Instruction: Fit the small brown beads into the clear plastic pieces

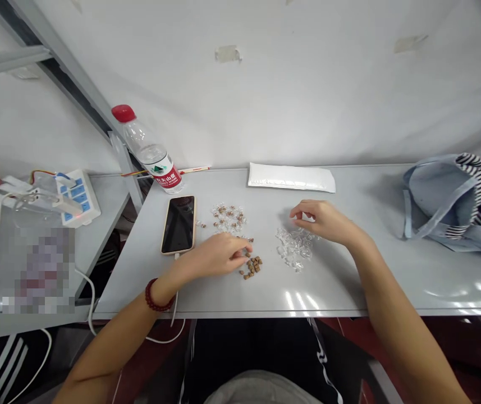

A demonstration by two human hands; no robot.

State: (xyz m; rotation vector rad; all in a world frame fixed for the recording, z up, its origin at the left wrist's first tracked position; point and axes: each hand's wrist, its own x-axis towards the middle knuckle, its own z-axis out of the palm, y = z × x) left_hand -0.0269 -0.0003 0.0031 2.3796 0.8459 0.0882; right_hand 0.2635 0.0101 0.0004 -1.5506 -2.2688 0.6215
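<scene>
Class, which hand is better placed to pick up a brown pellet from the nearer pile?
Probably the left hand: its fingertips sit right beside the brown pellets, whereas the right hand hangs over the clear plastic pieces, farther off.

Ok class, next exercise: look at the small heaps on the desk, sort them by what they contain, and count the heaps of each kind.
Heap of brown pellets: 1
Heap of clear pieces: 1
Mixed heap of brown and clear pieces: 1
Total: 3
</scene>
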